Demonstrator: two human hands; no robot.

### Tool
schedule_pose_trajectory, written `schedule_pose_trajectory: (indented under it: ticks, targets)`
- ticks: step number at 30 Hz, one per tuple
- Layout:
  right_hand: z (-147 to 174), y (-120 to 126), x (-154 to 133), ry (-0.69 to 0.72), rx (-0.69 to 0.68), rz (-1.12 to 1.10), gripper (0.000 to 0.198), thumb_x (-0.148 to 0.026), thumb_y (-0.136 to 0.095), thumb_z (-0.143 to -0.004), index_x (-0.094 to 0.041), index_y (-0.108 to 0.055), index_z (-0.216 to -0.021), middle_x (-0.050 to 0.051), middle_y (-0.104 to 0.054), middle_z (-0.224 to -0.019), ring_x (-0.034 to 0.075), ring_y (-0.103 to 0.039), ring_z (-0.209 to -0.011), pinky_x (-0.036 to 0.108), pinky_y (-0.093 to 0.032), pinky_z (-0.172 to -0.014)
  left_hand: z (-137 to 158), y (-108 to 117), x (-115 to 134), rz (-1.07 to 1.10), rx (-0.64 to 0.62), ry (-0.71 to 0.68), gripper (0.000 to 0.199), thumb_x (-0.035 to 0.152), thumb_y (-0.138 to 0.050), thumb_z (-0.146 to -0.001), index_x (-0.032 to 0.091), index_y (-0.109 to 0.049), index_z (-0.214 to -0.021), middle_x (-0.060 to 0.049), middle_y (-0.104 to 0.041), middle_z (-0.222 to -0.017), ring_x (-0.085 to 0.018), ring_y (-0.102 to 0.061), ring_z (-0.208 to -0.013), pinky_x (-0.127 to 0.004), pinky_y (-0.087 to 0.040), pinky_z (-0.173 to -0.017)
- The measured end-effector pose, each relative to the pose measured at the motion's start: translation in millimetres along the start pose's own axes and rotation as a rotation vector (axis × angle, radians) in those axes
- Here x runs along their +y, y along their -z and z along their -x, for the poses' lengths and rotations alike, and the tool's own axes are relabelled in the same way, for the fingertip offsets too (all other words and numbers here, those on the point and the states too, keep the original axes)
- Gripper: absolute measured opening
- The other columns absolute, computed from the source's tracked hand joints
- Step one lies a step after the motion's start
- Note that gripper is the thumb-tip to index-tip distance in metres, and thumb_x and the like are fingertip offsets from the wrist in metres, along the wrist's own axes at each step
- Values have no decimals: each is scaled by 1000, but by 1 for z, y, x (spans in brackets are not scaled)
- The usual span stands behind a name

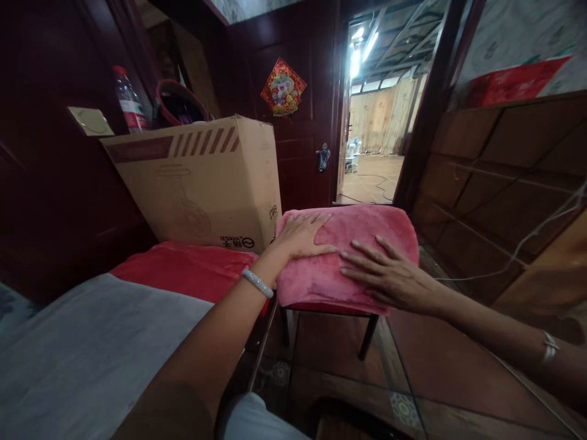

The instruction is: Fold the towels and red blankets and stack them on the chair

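Note:
A folded pink towel (367, 229) lies on a small stool (367, 333) with dark legs, in the middle of the view. My left hand (300, 235) rests flat on the towel's left part, fingers spread, a pale bangle on the wrist. My right hand (387, 272) lies flat on the towel's front right part, fingers stretched toward the left. Neither hand grips the cloth.
A large cardboard box (202, 183) stands left of the stool, behind a red and grey cloth (183, 269). A water bottle (129, 101) and a dark bowl (178, 104) sit behind the box. An open doorway (373, 146) is straight ahead, wooden panelling on the right.

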State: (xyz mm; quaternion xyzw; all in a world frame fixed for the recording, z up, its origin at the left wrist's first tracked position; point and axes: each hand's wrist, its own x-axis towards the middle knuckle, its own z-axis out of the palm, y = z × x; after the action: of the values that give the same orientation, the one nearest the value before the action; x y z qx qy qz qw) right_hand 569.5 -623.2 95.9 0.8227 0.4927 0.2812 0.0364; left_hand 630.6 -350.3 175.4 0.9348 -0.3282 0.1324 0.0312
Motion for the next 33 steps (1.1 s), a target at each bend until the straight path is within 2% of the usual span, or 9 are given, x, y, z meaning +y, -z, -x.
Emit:
schedule_pose_trajectory:
  ticks: [4,7,10,13,17,22,25,29,33]
  targets:
    - [17,-5,-25,99,-102,-80,58,-19,-51,-97,-30,-44,-153,2,-41,-160,26,-21,-154,59,-12,-125,-1,1,-1,-25,26,-9,101,78,-60,-78,22,-32,-158,-14,-40,-161,-36,-40,-144,-55,-27,-120]
    - [15,0,-41,106,-117,-178,51,-19,-50,-98,-25,-52,-148,7,-51,-152,26,-35,-149,54,-26,-123,0,0,-2,-47,76,-48,101,79,-59,-78,21,-33,-157,-14,-43,-159,-34,-41,-142,-52,-28,-119]
    - [6,12,-50,24,-32,-283,43,-23,-47,-101,-23,-59,-142,11,-61,-141,25,-53,-135,47,-42,-115,10,-1,-2,-110,150,-75,94,76,-59,-81,23,-36,-156,-13,-41,-160,-34,-38,-144,-53,-25,-121]
    - [-3,20,-52,-62,44,-401,39,-26,-42,-103,-24,-63,-136,11,-68,-127,22,-64,-116,37,-54,-98,32,-5,0,-170,193,-97,86,67,-60,-87,24,-35,-157,-13,-35,-163,-35,-27,-150,-57,-16,-124]
    - [-12,21,-65,-120,108,-456,38,-27,-38,-104,-24,-67,-128,11,-72,-107,20,-69,-95,32,-56,-80,80,-13,2,-190,187,-83,75,52,-61,-92,23,-35,-157,-13,-25,-168,-36,-17,-155,-58,-13,-126]
    - [-30,-1,-111,-74,78,-603,36,-31,-38,-105,-27,-71,-120,8,-72,-94,20,-69,-81,31,-55,-69,173,-28,5,-168,91,8,67,34,-58,-93,28,-37,-156,-10,-24,-169,-30,-15,-157,-56,-17,-126]
    - [-47,-30,-146,39,33,-726,36,-33,-39,-104,-29,-73,-115,7,-72,-91,21,-69,-80,32,-57,-70,249,-38,2,-141,43,166,67,35,-58,-94,27,-36,-156,-11,-27,-168,-27,-19,-156,-53,-20,-126]
    - [-88,-68,-198,182,-67,-871,35,-29,-38,-102,-27,-72,-111,6,-72,-94,20,-70,-83,32,-58,-74,368,-35,-3,-122,-70,620,65,36,-56,-94,26,-37,-156,-12,-32,-166,-26,-26,-154,-51,-22,-126]
    - [-154,-99,-251,296,-28,-999,35,-24,-40,-100,-23,-71,-115,10,-72,-107,21,-70,-97,35,-59,-84,484,-10,13,-163,-192,1183,63,34,-51,-96,17,-38,-156,-17,-31,-165,-30,-28,-154,-52,-22,-125]
